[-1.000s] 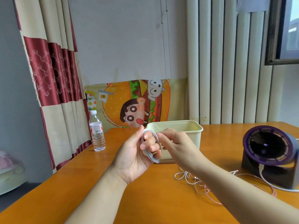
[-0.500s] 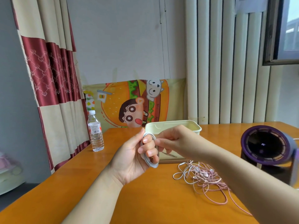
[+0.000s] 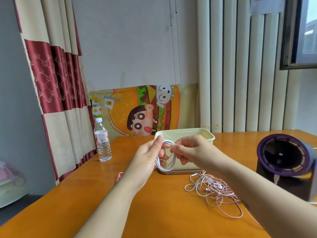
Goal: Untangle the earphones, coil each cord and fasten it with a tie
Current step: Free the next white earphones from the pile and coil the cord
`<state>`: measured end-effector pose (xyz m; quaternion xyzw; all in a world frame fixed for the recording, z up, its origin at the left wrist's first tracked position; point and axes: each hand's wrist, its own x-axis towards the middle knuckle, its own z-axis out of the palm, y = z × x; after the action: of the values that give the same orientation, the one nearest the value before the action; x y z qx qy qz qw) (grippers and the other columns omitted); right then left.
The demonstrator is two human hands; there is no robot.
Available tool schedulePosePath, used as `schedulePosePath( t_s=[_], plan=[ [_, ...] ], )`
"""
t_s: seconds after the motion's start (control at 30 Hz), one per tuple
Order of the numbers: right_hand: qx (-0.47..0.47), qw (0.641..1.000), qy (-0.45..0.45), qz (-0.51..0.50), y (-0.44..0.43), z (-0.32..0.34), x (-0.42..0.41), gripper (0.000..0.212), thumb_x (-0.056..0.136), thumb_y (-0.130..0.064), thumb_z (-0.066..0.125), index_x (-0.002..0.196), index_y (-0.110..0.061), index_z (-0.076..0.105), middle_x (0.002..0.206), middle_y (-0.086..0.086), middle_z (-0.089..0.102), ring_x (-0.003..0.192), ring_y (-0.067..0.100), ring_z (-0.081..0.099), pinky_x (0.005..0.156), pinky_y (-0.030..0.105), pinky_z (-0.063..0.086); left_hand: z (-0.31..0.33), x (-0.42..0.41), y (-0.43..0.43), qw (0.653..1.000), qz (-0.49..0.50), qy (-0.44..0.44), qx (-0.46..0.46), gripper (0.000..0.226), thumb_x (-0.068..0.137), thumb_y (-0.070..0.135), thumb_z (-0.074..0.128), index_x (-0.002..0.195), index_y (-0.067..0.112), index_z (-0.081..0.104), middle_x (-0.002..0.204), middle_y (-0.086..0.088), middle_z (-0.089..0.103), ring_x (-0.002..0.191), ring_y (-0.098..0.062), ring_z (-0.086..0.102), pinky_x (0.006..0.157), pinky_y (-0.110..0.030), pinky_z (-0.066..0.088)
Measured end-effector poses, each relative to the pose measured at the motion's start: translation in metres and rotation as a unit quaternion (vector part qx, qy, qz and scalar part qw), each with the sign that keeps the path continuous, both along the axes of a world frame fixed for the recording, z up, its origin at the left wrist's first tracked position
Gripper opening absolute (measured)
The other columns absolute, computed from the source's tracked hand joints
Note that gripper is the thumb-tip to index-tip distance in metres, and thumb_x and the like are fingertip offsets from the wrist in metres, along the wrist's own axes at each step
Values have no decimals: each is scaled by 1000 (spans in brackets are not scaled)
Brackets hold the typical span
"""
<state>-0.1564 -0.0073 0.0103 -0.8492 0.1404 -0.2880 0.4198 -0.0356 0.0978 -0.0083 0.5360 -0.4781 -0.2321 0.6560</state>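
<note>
The counter carries all the work; a purple fan stands at its right end and a cream tub at its far middle; a water bottle stands upright near the left edge. Between tub and fan lies the pink tangle of earphone cords, loose and not yet sorted.

Your left hand is raised in front of the tub, fingers curled through the white coil, which hangs from it in several loops; your right hand pinches the top of the same coil, just beside the left thumb.

Judged step: coiling of the white cord is at or near its end; fastening follows. The next move calls for a tie; neither hand shows one; a short pink strand on the counter beside your left wrist may be one, but it is too small to tell. Grip the loops with the left hand while the right fetches the tie; a slack grip could let them spring apart.
</note>
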Motion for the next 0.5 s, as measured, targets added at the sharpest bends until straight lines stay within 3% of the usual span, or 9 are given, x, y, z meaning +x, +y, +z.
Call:
schedulePosePath(
  t_s=[0.1, 0.17, 0.23, 0.4, 0.5],
  plan=[
    [50, 999, -16, -2, 0, -2, 1, 27, 93, -19, 58, 74, -1, 65, 58, 0, 57, 50, 7, 51, 55, 16, 46, -2, 4, -1, 987, 42, -157, 10, 23, 93, 36, 47, 100, 22, 64, 68, 21, 61, 70, 6, 55, 67, -8, 43],
    [75, 997, -32, -5, -2, -2, 1, 27, 93, -19, 57, 70, -6, 63, 57, 1, 56, 50, 8, 51, 55, 17, 45, -4, 8, -2, 974, 70, -213, 22, 17, 98, 27, 47, 104, 28, 62, 80, 18, 64, 77, 9, 56, 71, -7, 42],
    [91, 995, -45, -3, -2, -2, 3, 28, 93, -18, 58, 68, -8, 63, 55, 1, 56, 50, 9, 51, 56, 19, 46, -6, 10, -3, 963, 82, -251, 47, 17, 98, 31, 44, 104, 30, 61, 81, 17, 63, 77, 10, 55, 71, -10, 42],
    [132, 990, -55, 15, -2, -3, 4, 24, 92, -16, 59, 70, -8, 64, 56, 1, 59, 50, 8, 54, 57, 20, 48, -10, 8, -7, 969, -10, -231, 91, 42, 81, 62, 38, 101, 32, 59, 84, 24, 65, 84, 10, 57, 77, -10, 42],
    [152, 987, -45, 22, -2, -5, 4, 23, 92, -16, 59, 71, -6, 65, 57, 1, 61, 51, 7, 55, 56, 19, 49, -12, 9, -10, 964, -55, -233, 120, 53, 76, 70, 43, 109, 31, 59, 99, 20, 68, 97, 6, 60, 86, -12, 43]
  ],
)
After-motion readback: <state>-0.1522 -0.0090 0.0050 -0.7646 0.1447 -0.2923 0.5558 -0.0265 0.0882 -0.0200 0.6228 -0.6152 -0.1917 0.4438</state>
